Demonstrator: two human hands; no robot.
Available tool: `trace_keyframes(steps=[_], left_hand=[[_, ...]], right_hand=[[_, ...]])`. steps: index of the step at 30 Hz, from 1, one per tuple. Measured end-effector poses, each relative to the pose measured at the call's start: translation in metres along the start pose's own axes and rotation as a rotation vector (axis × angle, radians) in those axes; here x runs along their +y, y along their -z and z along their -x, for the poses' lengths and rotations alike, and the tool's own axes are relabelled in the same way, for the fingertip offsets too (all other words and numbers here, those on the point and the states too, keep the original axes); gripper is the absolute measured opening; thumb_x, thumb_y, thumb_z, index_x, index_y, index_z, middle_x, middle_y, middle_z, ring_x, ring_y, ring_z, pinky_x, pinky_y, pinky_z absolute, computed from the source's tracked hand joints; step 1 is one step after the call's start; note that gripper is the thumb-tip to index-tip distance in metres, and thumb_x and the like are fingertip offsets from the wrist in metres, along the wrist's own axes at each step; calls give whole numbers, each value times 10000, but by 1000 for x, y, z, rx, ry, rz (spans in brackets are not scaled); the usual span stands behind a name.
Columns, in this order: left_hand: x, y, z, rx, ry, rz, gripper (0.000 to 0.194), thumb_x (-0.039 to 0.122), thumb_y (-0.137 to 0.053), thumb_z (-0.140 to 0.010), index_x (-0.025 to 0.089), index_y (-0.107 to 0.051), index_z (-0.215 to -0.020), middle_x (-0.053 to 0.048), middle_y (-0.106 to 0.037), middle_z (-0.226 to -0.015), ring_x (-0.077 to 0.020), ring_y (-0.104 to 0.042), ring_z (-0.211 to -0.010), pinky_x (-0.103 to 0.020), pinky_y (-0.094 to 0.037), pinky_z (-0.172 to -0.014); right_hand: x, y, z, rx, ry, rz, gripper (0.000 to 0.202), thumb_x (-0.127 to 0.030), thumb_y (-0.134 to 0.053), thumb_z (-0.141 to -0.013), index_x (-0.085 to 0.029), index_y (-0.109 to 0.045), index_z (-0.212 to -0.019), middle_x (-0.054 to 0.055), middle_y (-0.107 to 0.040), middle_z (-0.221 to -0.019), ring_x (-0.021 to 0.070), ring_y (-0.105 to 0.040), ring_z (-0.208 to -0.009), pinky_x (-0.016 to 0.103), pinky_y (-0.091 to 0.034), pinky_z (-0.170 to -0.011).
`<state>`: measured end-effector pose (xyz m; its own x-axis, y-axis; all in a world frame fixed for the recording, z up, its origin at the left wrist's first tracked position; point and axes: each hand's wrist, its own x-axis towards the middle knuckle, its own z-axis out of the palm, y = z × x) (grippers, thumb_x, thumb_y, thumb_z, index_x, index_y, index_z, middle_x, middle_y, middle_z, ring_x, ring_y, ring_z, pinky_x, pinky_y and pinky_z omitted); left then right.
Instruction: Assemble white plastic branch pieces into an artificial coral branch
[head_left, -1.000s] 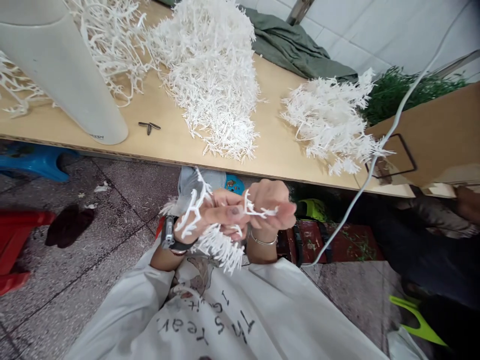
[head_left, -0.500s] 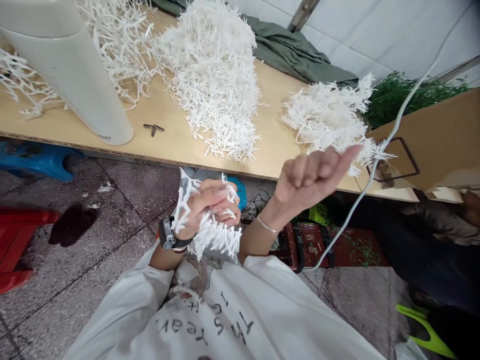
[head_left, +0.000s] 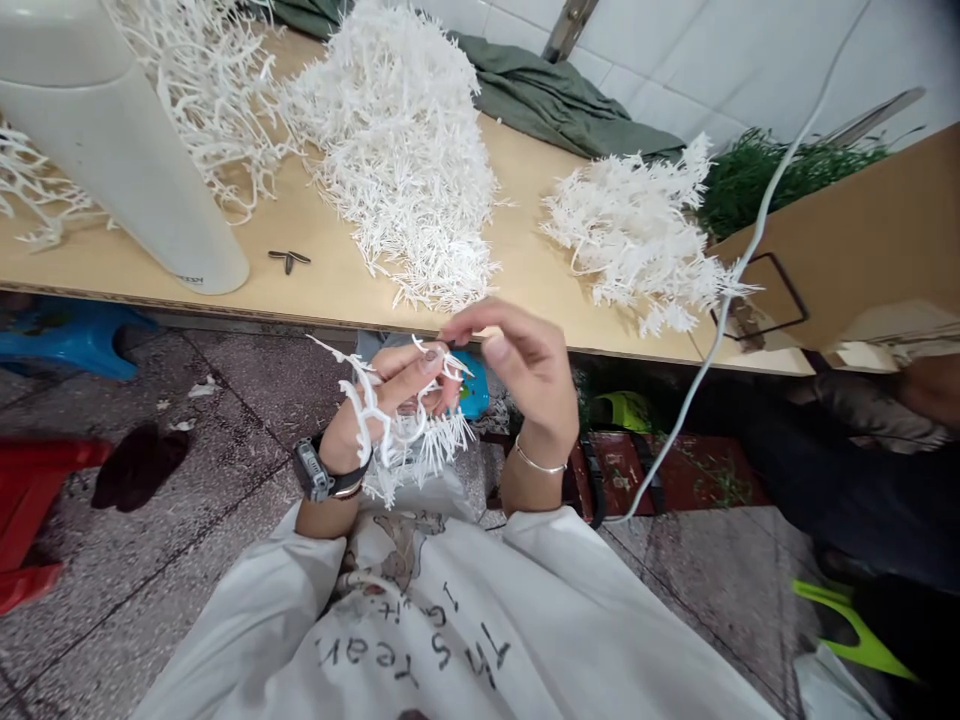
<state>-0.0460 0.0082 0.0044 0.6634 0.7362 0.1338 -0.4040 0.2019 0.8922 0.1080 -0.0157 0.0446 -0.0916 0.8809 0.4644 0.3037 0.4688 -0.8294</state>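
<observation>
left hand [head_left: 397,390]: one, fingers and thumb clamped on white sprigs [head_left: 442,440]; the sprigs lie across its back and hang beneath it, in front of the near edge of the tabletop [head_left: 330,290]. watch [head_left: 311,470] on its wrist.

right hand [head_left: 536,375]: one, thumb and forefinger parted and curved; fingertips by those of the left hand, contact between the hands cannot be told. bracelet [head_left: 540,463] on its wrist.

large heap [head_left: 405,150]: white, fine-tipped pieces, at the middle of the tabletop, from the far side almost to the near edge.

small heap [head_left: 630,235]: same white kind, looser, on the right, well apart from the large heap.

strands [head_left: 217,110]: white, long, branching, far left, next to the large heap.

bottle [head_left: 142,180]: pale, near left, in front of the strands.

seeds [head_left: 289,260]: dark, a small cluster, just right of the bottle.

cloth [head_left: 540,95]: dark green, crumpled, along the far edge.

greenery [head_left: 757,185]: far right, behind the box [head_left: 862,250], brown.

cord [head_left: 750,240]: pale, passing in front of the box on the right.
</observation>
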Motion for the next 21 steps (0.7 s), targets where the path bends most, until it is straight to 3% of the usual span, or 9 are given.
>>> trace_keyframes(steps=[3,6,10,13,16,18,21], left_hand=[[7,-2,4,-1,57,-74,407,512,-528,-839,158,-597,-650,29,-430,-506,-56,-309,-393,-229,-217,-382],[13,-5,9,3,107,-92,412,488,-507,-863,154,-572,-631,40,-402,-474,-44,-286,-355,-217,-156,-348],[16,-6,14,133,27,-206,400,419,-563,-852,155,-503,-558,48,-412,-442,-41,-329,-357,-201,-199,-356],[13,-4,14,202,-6,-311,420,417,-570,-848,153,-491,-532,48,-415,-429,-48,-355,-375,-203,-233,-382],[10,2,12,168,5,-381,457,453,-522,-867,155,-471,-525,46,-410,-434,-57,-350,-389,-212,-244,-400],[11,7,13,127,9,-483,451,455,-508,-874,152,-480,-541,39,-429,-457,-63,-366,-418,-215,-253,-419],[14,12,14,36,15,-582,454,453,-498,-880,148,-483,-545,37,-426,-468,-64,-370,-442,-215,-250,-438]], right_hand=[[-9,-6,13,-31,0,12,184,-319,-581,-856,-237,-702,-967,5,-690,-778,123,-627,-753,305,-483,-743],[-9,-7,19,4,7,60,132,-241,-607,-839,-253,-724,-899,-5,-709,-728,121,-635,-722,288,-486,-695],[-8,-6,23,35,10,85,63,-196,-645,-802,-220,-704,-799,-7,-706,-742,100,-615,-684,250,-467,-650],[-6,-7,22,-99,-71,46,55,-243,-630,-818,-191,-647,-811,-12,-669,-727,81,-574,-641,226,-448,-619],[1,-12,19,-296,-162,-15,182,-327,-513,-895,-181,-587,-817,-24,-625,-678,61,-519,-564,201,-408,-549],[5,-14,19,-291,-187,-24,277,-344,-457,-921,-175,-551,-723,-46,-545,-577,48,-444,-494,191,-348,-492],[9,-16,23,-225,-185,-75,331,-318,-526,-886,-169,-492,-592,-65,-437,-493,41,-373,-464,190,-294,-467]])
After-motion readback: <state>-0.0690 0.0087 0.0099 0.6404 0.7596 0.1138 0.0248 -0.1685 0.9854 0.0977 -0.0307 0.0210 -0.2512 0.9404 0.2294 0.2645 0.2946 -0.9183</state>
